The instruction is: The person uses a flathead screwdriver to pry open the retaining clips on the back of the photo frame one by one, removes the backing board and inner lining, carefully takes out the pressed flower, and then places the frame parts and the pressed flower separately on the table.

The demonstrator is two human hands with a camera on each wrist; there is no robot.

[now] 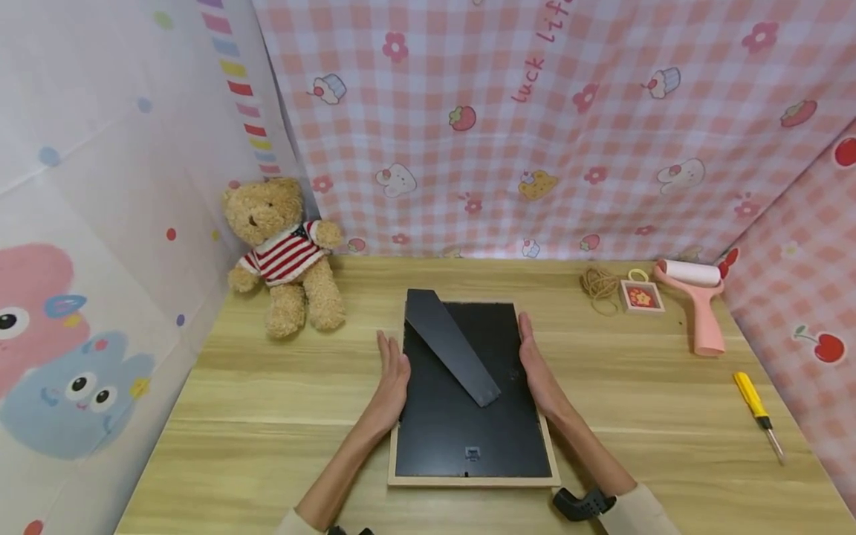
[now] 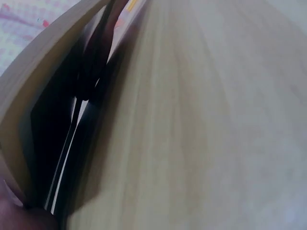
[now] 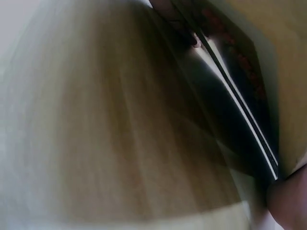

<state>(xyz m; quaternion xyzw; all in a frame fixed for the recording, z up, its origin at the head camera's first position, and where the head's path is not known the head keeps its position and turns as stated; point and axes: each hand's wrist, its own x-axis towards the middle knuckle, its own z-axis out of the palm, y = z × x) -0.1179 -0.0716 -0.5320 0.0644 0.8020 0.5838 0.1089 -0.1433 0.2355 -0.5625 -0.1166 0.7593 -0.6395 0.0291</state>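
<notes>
A picture frame [image 1: 474, 481] with a pale wood border lies back side up before me. Its black backing [image 1: 441, 438] shows, with a dark stand leg [image 1: 455, 345] slanting across it from the upper left. My left hand [image 1: 390, 386] rests along the frame's left side, its fingers extended and the thumb near the edge. Against the opposite side is my right hand [image 1: 540, 371], with straight fingers pointing away from me. Both wrist views show the wood border [image 2: 12, 124] close up; a fingertip [image 3: 290, 196] sits at the edge in the right one.
A teddy bear [image 1: 287, 256] in a striped shirt sits at the back left. Twine [image 1: 598, 282], a small framed charm [image 1: 642, 297] and a pink lint roller [image 1: 702, 305] lie at the back right. A yellow screwdriver [image 1: 752, 397] is near the table's right edge.
</notes>
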